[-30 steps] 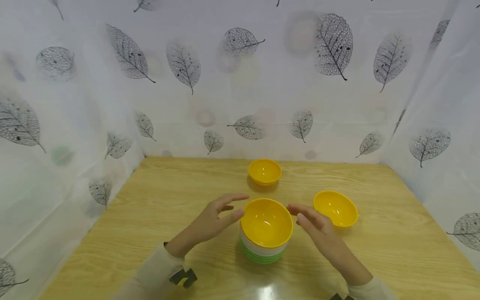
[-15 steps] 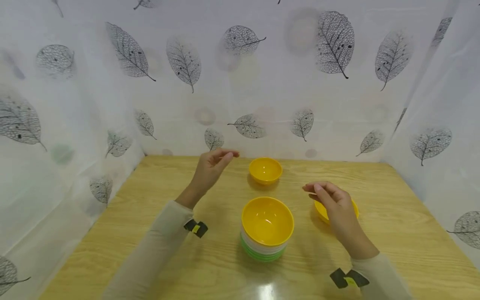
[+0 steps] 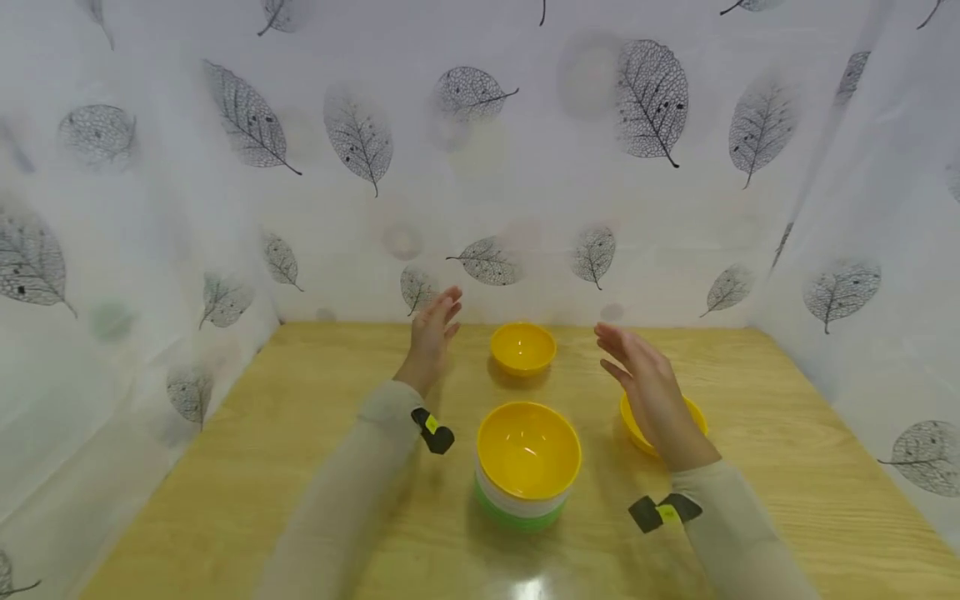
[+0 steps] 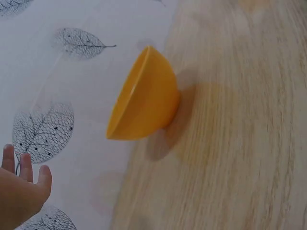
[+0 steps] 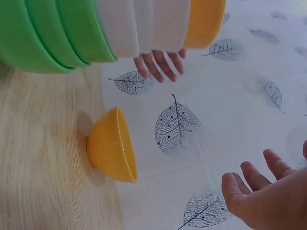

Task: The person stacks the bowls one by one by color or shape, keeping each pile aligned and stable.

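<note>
A yellow bowl (image 3: 522,348) stands upright near the back of the table, also seen from the side in the left wrist view (image 4: 148,100). To its left, my left hand (image 3: 431,337) is raised with nothing in it. My right hand (image 3: 648,392) hovers over another yellow bowl (image 3: 697,415), partly hiding it; its fingers are extended and it holds nothing. Between my forearms is a nested stack with a yellow bowl (image 3: 528,450) on top, white bowls (image 5: 144,24) in the middle and green bowls (image 5: 57,33) at the bottom. Neither hand touches a bowl.
The wood-grain table (image 3: 315,467) is enclosed at the back and sides by a white curtain (image 3: 525,167) printed with leaves. The bowl stack stands in front of the far bowl, nearer to me.
Both hands have left the sides of the stack and moved forward, toward either side of the far yellow bowl. Their fingers have straightened since half a second ago. The bowls stay put.
</note>
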The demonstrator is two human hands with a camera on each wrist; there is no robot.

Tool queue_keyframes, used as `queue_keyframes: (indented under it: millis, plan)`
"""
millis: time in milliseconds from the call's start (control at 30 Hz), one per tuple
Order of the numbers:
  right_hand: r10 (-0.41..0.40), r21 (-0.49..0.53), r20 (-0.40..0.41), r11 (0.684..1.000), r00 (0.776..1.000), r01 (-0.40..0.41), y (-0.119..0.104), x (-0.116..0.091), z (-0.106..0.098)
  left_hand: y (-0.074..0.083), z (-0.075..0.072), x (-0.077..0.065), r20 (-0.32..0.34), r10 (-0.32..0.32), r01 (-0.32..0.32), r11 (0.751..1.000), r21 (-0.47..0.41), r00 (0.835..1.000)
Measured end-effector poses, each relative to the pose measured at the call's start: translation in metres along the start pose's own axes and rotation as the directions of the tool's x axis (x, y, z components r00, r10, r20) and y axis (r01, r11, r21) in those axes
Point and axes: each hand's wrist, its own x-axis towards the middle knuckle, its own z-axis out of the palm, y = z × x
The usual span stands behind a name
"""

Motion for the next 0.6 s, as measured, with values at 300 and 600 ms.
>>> queue_keyframes:
  millis: [300, 600]
  plan:
    - [0.115, -0.25, -0.067, 0.96, 0.991, -0.128, 0.016, 0.043, 0.007, -0.032, -0.003, 0.002, -0.05, -0.186, 0.189, 0.981, 0.049, 0.981]
    - [0.315, -0.371, -0.078, 0.872, 0.946, -0.32, 0.045, 0.062, 0.02, -0.046, 0.005, -0.005, 0.063, -0.353, 0.347, 0.933, 0.095, 0.933]
